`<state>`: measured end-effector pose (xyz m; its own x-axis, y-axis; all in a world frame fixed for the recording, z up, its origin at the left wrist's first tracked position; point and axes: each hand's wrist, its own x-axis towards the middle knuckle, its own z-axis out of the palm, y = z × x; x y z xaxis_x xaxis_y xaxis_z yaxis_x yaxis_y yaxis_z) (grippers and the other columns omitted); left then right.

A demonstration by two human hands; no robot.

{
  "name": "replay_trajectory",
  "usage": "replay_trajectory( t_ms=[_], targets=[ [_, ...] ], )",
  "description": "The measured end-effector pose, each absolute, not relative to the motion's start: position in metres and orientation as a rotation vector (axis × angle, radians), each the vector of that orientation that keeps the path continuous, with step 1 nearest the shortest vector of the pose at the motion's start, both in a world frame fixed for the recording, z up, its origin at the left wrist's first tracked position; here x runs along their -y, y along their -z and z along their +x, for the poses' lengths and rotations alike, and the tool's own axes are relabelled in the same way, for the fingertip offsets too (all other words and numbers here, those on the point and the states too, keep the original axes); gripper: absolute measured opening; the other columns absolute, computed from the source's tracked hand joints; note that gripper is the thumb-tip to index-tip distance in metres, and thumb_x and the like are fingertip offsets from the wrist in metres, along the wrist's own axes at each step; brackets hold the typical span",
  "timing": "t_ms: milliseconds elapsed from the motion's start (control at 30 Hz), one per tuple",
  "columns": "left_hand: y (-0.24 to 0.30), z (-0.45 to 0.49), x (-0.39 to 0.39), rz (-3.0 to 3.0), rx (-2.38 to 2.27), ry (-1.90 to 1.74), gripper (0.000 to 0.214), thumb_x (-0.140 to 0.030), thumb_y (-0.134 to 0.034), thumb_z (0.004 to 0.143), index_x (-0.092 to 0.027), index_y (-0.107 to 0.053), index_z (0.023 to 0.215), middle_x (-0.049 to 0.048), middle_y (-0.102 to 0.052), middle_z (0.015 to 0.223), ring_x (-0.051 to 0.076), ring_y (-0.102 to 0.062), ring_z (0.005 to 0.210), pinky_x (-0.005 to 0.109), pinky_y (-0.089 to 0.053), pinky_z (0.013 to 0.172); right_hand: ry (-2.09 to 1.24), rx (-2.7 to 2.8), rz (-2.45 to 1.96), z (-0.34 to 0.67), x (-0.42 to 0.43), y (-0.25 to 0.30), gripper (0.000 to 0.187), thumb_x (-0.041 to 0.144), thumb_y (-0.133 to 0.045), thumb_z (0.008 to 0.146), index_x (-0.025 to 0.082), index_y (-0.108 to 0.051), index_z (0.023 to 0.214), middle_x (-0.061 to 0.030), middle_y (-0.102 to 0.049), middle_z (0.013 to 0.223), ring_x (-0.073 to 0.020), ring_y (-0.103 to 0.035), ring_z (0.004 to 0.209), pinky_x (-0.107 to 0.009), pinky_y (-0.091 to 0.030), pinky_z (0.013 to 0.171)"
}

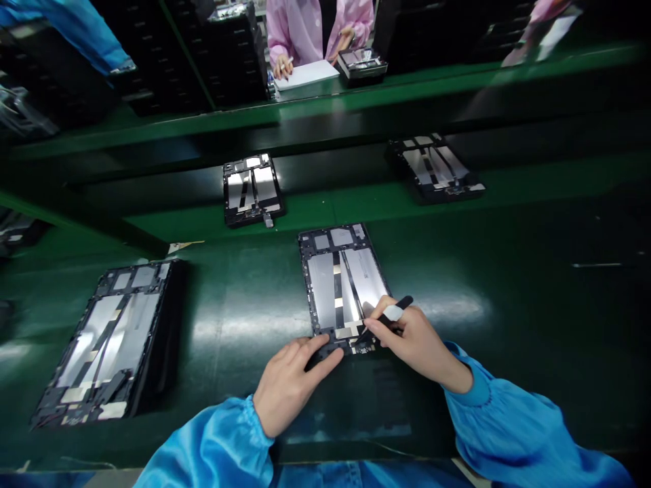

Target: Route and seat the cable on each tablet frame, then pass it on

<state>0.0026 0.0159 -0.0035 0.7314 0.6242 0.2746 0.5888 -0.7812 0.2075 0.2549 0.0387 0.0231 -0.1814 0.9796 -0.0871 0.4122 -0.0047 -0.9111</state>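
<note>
An opened tablet [325, 291] lies flat on the green bench, its silver battery area and black ribbon cables exposed. My left hand [295, 373] rests on its lower left corner, fingers stretched out and apart. In a pen-like grip, my right hand [409, 335] is closed on black tweezers [404, 305] with a white band. Their tip points down at the connectors along the tablet's lower edge. Whether the tip touches a part I cannot tell, as the fingers partly cover it.
A stack of opened tablets [109, 339] stands at the left. Two more tablets, one back left [251, 190] and one back right [435, 166], lie beyond mine. Behind the green ledge [203, 122], a person in a pink coat [318, 30] stands by dark stacked trays [234, 61].
</note>
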Motion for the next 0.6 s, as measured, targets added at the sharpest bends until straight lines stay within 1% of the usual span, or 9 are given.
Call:
replay_trajectory(
  t_ms=[100,167,233,300,367,400,467,533,600],
  targets=[
    [-0.002,-0.003,-0.019,2.797,-0.923,-0.577,0.032,-0.014,-0.046,0.098,-0.018,-0.056,0.128,0.0106,-0.056,0.132,0.021,-0.055,0.112,0.033,-0.052,0.088,-1.093,1.458,-1.41,0.257,-0.034,-0.016,0.026,0.04,-0.057,0.092,0.019,-0.058,0.075,0.0001,-0.058,0.065,-0.0137,-0.059,0.051,-0.024,-0.05,0.048],
    [-0.008,0.003,-0.02,2.852,-0.909,-0.577,0.026,-0.022,-0.052,0.098,-0.016,-0.059,0.122,0.0101,-0.061,0.124,0.021,-0.057,0.107,0.034,-0.051,0.086,-0.963,1.335,-1.364,0.256,-0.03,-0.011,0.027,0.041,-0.059,0.092,0.019,-0.061,0.077,-0.0006,-0.061,0.068,-0.013,-0.061,0.052,-0.024,-0.053,0.049],
    [-0.012,0.015,-0.027,2.947,-0.859,-0.513,0.029,-0.029,-0.057,0.096,-0.015,-0.059,0.122,0.0093,-0.065,0.115,0.021,-0.059,0.1,0.034,-0.05,0.081,-0.844,1.242,-1.317,0.255,-0.026,-0.006,0.024,0.04,-0.059,0.093,0.019,-0.064,0.083,-0.0014,-0.064,0.072,-0.0129,-0.063,0.054,-0.023,-0.055,0.05],
    [-0.012,0.031,-0.046,3.023,-0.85,-0.386,0.036,-0.033,-0.059,0.095,-0.016,-0.056,0.126,0.0083,-0.066,0.106,0.021,-0.059,0.092,0.034,-0.048,0.075,-0.76,1.191,-1.277,0.253,-0.024,-0.001,0.02,0.037,-0.058,0.095,0.02,-0.067,0.09,-0.0021,-0.067,0.076,-0.0126,-0.064,0.055,-0.022,-0.055,0.05],
    [-0.008,0.046,-0.083,3.02,-0.978,-0.268,0.038,-0.035,-0.063,0.092,-0.021,-0.057,0.127,0.0059,-0.067,0.1,0.021,-0.059,0.086,0.033,-0.045,0.07,-0.72,1.184,-1.239,0.252,-0.025,0.003,0.018,0.034,-0.056,0.096,0.021,-0.068,0.094,-0.003,-0.067,0.08,-0.0122,-0.064,0.056,-0.022,-0.055,0.05],
    [-0.006,0.054,-0.108,2.994,-1.076,-0.244,0.038,-0.035,-0.064,0.091,-0.023,-0.057,0.127,0.0052,-0.067,0.1,0.021,-0.059,0.088,0.033,-0.045,0.071,-0.713,1.191,-1.221,0.251,-0.027,0.005,0.019,0.032,-0.054,0.097,0.021,-0.069,0.095,-0.0034,-0.067,0.081,-0.0123,-0.064,0.057,-0.022,-0.055,0.049],
    [-0.002,0.068,-0.164,2.91,-1.281,-0.258,0.037,-0.033,-0.064,0.091,-0.028,-0.058,0.128,0.0046,-0.067,0.109,0.024,-0.058,0.098,0.035,-0.044,0.079,-0.724,1.231,-1.191,0.251,-0.03,0.008,0.02,0.03,-0.052,0.098,0.022,-0.07,0.099,-0.0035,-0.067,0.08,-0.0126,-0.064,0.058,-0.022,-0.053,0.049],
    [0.001,0.079,-0.221,2.868,-1.413,-0.319,0.038,-0.027,-0.058,0.095,-0.026,-0.056,0.132,0.0074,-0.063,0.123,0.026,-0.054,0.112,0.038,-0.042,0.088,-0.741,1.285,-1.185,0.25,-0.033,0.01,0.021,0.028,-0.05,0.099,0.023,-0.07,0.102,-0.0026,-0.066,0.077,-0.0127,-0.063,0.057,-0.022,-0.052,0.05],
    [0.001,0.079,-0.268,2.801,-1.539,-0.371,0.037,-0.026,-0.057,0.095,-0.027,-0.056,0.132,0.0066,-0.058,0.132,0.026,-0.049,0.122,0.038,-0.039,0.098,-0.75,1.325,-1.197,0.25,-0.035,0.011,0.021,0.027,-0.05,0.099,0.024,-0.07,0.104,-0.0015,-0.065,0.073,-0.0123,-0.06,0.055,-0.022,-0.051,0.05]
  ],
)
